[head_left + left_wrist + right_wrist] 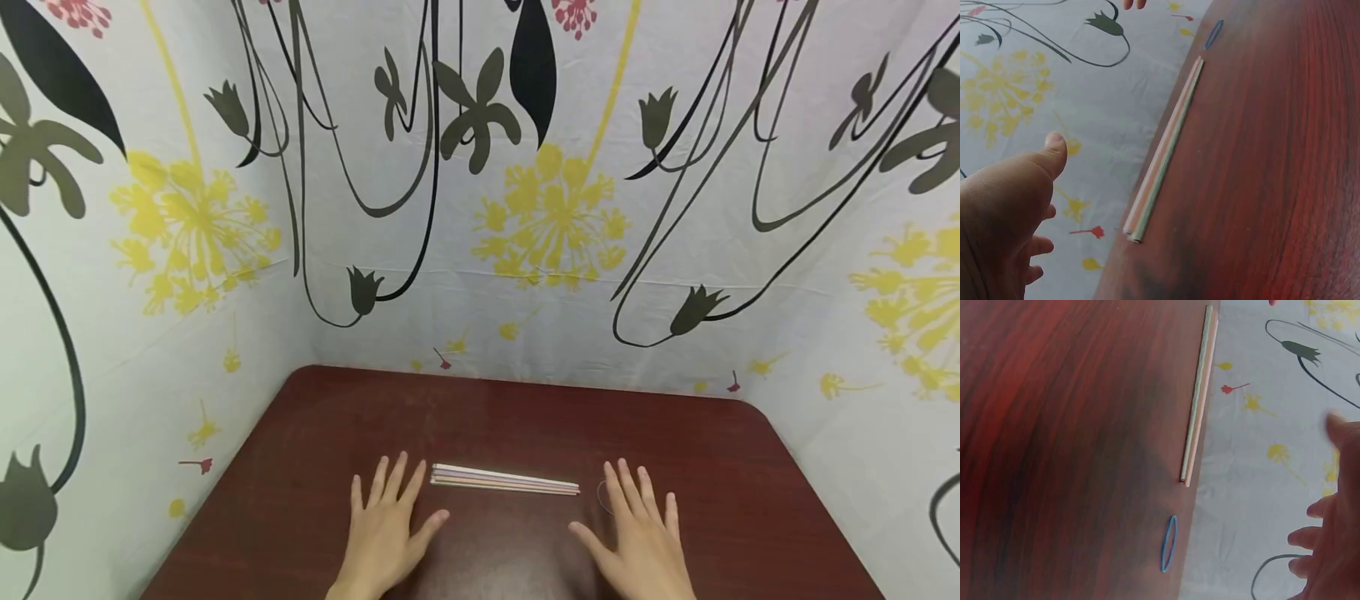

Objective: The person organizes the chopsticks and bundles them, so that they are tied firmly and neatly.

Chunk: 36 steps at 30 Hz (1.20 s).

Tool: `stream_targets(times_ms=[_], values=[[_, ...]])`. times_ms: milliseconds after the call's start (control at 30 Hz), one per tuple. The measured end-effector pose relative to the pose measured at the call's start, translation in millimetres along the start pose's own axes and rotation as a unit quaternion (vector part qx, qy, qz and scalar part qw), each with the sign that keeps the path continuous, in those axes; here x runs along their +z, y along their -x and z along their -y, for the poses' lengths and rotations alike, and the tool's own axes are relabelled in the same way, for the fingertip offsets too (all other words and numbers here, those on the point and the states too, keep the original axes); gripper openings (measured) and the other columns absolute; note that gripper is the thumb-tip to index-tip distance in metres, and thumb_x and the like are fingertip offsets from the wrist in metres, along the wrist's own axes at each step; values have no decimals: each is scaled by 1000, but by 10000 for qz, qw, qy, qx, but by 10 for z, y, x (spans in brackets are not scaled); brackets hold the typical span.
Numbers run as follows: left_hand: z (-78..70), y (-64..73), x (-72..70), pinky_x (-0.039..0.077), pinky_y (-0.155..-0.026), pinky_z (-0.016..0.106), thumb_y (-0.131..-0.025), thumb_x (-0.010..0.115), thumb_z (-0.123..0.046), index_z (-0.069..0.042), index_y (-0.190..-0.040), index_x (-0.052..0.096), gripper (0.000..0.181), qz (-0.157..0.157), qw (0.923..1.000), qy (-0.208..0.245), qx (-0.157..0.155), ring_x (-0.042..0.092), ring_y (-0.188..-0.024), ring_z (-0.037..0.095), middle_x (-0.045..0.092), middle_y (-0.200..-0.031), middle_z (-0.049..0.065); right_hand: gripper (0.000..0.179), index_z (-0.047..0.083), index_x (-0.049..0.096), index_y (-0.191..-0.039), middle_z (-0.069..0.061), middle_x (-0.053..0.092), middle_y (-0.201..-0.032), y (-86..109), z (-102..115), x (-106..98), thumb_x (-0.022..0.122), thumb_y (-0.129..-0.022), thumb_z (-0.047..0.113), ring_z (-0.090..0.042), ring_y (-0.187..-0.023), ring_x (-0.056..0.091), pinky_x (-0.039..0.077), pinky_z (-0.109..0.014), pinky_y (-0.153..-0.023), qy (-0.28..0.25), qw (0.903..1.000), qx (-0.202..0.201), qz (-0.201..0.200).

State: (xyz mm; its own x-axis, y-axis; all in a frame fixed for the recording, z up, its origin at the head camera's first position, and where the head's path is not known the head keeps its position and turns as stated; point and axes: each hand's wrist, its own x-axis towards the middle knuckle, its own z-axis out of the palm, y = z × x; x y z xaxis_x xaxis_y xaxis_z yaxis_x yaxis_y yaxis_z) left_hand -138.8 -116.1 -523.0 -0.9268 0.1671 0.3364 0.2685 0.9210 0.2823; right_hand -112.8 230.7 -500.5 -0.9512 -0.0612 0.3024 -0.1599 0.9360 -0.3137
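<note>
Blue band (1174, 537) lies near the right end of the sticks (504, 481), which rest side by side on the table (495, 417). My left hand (384, 529) and right hand (637, 533) flank the sticks, both empty, fingers straight and spread. For clean handling, I should pinch near the ends and hold the sticks together against rolling. Count: one band; at least three sticks, exact number unclear; two hands.
</note>
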Motion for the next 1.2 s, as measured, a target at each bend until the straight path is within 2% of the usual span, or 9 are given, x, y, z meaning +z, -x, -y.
stream_targets(times_ms=[100, 233, 333, 500, 833, 1200], values=[[35, -26, 87, 15, -111, 74, -91, 62, -59, -16, -150, 50, 75, 84, 9999, 131, 12, 27, -148, 43, 39, -158, 16, 97, 14, 24, -161, -20, 30, -161, -53, -24, 33, 69, -87, 58, -42, -151, 19, 0, -67, -116, -140, 9998, -12, 104], [59, -59, 167, 15, -111, 72, -90, 63, -60, -16, -151, 49, 76, 215, 9996, 191, 30, 28, -148, 42, 38, -158, 15, 96, 12, 26, -160, -22, 31, -161, -116, -55, 78, 73, -86, 52, -43, -151, 19, 5, -67, -116, -239, 9995, 4, 192], [57, -90, 187, 17, -111, 72, -90, 64, -59, -16, -150, 50, 76, 233, 9994, 248, 69, 30, -147, 43, 40, -157, 16, 94, 10, 31, -158, -22, 34, -159, -157, -63, 112, 76, -85, 49, -44, -149, 23, 13, -69, -114, -274, 9995, -74, 126], [54, -138, 216, 23, -110, 71, -90, 68, -54, -13, -147, 53, 72, 186, 9992, 292, 186, 36, -143, 44, 45, -153, 17, 88, 6, 41, -153, -20, 45, -153, -206, -61, 187, 81, -82, 39, -44, -143, 36, 25, -68, -109, -293, 9984, -472, -114], [20, -234, 275, 28, -109, 69, -92, 68, -49, -12, -148, 50, 70, 498, 9974, 463, 249, 38, -142, 45, 46, -152, 19, 81, 6, 46, -150, -16, 55, -145, -299, -35, 293, 82, -83, 33, -40, -139, 45, 33, -65, -107, -225, 9966, -787, -126], [3, -313, 339, 30, -109, 67, -91, 69, -49, -13, -147, 51, 69, 589, 9971, 400, 284, 39, -141, 44, 45, -152, 18, 78, 5, 50, -147, -17, 58, -141, -379, -64, 412, 83, -82, 32, -41, -135, 49, 39, -64, -104, -101, 9956, -925, -134]])
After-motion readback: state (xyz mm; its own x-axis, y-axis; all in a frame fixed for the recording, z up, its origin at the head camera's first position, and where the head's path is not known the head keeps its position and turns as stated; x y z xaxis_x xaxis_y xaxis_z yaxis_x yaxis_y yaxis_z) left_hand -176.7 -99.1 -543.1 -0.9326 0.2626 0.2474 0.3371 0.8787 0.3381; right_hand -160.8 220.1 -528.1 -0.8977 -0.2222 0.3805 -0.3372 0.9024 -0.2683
